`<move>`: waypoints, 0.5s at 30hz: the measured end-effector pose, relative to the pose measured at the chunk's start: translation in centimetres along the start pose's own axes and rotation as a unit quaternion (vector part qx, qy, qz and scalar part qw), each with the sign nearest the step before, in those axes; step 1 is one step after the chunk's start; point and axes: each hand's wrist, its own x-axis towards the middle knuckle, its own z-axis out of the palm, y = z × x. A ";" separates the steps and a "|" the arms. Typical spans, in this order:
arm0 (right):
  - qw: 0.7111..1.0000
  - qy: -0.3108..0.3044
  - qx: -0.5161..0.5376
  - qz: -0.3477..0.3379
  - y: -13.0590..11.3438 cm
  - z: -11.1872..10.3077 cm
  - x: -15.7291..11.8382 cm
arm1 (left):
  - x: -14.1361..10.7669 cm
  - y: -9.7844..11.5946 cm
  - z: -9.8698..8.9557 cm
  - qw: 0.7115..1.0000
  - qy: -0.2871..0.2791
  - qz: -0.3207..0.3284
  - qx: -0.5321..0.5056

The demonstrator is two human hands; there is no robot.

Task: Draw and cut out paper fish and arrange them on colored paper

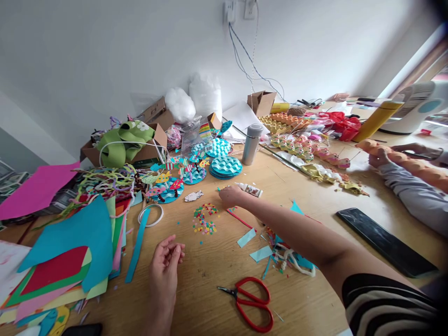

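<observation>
My left hand (pixel 167 261) hovers over the wood near the front, its fingers curled and the thumb near the fingertips; whether it pinches anything is too small to tell. Farther forward, my right hand (pixel 230 197) reaches down beside a white glue bottle (pixel 250 189), fingers closed and mostly hidden. To its left lie colourful paper dots (pixel 206 218) and a white fish cutout (pixel 193 196). A red pipe cleaner (pixel 241 219) lies just below it. Red-handled scissors (pixel 250 298) rest at the front.
Paper sheets (pixel 70 228) cover the left side. Behind are blue wavy discs (pixel 226 167), decorated fish pieces (pixel 164 186) and a grey bottle (pixel 252 144). A black phone (pixel 385 240) and paper scraps (pixel 261 253) lie right. Another person's hands (pixel 380 157) hold an orange carton strip (pixel 406 163).
</observation>
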 end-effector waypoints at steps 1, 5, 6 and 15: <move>1.000 0.002 0.001 0.003 0.0 0.0 0.0 | 0.0 0.0 0.0 1.000 0.002 -0.001 -0.001; 1.000 0.014 0.003 0.012 0.3 -0.3 -0.3 | 0.0 0.0 0.0 1.000 0.003 -0.004 -0.002; 1.000 0.015 0.003 0.012 0.5 -0.4 -0.5 | 0.0 0.1 0.1 1.000 0.001 -0.005 -0.002; 0.999 -0.038 0.007 -0.030 1.0 0.8 -3.4 | -0.2 0.3 0.2 1.000 0.005 -0.008 -0.003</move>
